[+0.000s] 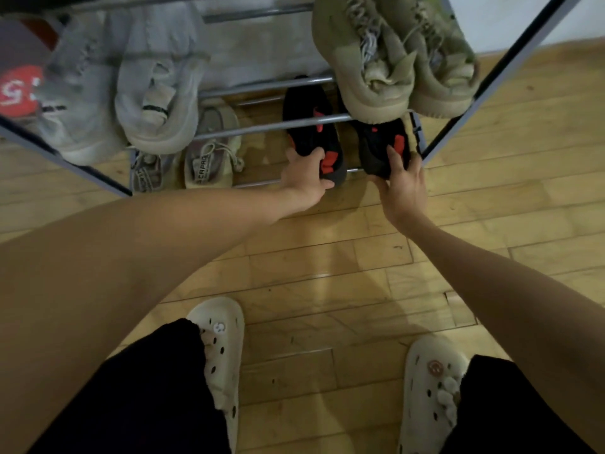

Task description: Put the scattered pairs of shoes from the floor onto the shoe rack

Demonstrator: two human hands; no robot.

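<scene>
Two black shoes with red patches lie on the lowest tier of the metal shoe rack (262,127), heels toward me. My left hand (306,181) grips the heel of the left black shoe (309,126). My right hand (404,186) holds the heel of the right black shoe (381,145), fingers over its top. The toes of both shoes are hidden under the upper tier.
On the upper tier sit olive-green sneakers (393,57) at the right and grey sneakers (131,90) at the left. Beige sneakers (209,158) lie on the low tier, left of the black pair. A red and dark item (19,90) sits far left. My feet wear white clogs (219,348) on the wooden floor.
</scene>
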